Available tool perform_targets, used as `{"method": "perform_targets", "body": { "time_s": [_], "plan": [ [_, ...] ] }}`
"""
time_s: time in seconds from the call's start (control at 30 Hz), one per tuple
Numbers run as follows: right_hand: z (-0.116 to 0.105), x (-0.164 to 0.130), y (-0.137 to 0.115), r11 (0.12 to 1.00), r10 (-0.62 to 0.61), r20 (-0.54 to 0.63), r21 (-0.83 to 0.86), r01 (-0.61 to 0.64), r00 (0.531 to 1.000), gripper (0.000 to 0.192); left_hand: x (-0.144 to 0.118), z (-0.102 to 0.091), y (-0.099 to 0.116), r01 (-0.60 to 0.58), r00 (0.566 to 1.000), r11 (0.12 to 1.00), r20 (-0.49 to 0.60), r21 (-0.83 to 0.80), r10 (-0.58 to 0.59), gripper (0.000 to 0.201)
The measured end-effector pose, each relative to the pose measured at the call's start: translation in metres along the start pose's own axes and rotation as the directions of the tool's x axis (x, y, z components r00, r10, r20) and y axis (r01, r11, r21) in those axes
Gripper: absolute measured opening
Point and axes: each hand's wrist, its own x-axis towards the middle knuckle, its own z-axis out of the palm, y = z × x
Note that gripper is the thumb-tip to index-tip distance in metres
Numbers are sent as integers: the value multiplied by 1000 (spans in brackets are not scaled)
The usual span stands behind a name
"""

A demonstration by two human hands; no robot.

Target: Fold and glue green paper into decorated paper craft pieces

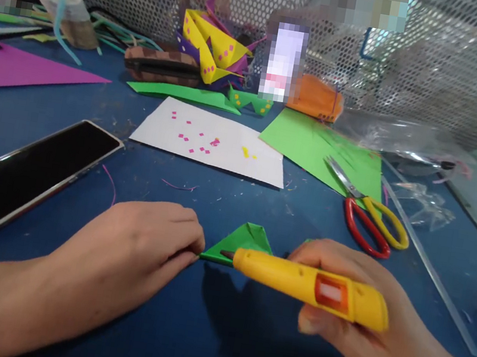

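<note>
While left fingers (189,236) pinch green paper (249,239), palm down, right fingers (310,321) grip glue gun (284,276)

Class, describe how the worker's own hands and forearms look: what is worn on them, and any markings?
The left hand and right hand are both bare, without gloves. No watch or bracelet shows at either wrist, and no clear markings stand out. Some fingers are hidden, so rings cannot be ruled out.
</note>
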Motion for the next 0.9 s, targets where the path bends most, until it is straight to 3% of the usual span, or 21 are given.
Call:
{"method": "perform_targets", "body": {
  "time_s": [0.13,0.4,0.9],
  "plan": [
    [6,1,-1,995,-62,6,-81,63,998,30,-1,2,1,-27,999,1000,-23,-2,27,28],
    [13,8,-5,984,-74,25,-160,77,997,33,-1,1,5,-111,994,993,-18,41,112,34],
    [17,9,-2,963,-101,25,-247,104,995,36,-1,4,5,-125,992,988,-16,88,127,33]
  ]
}}
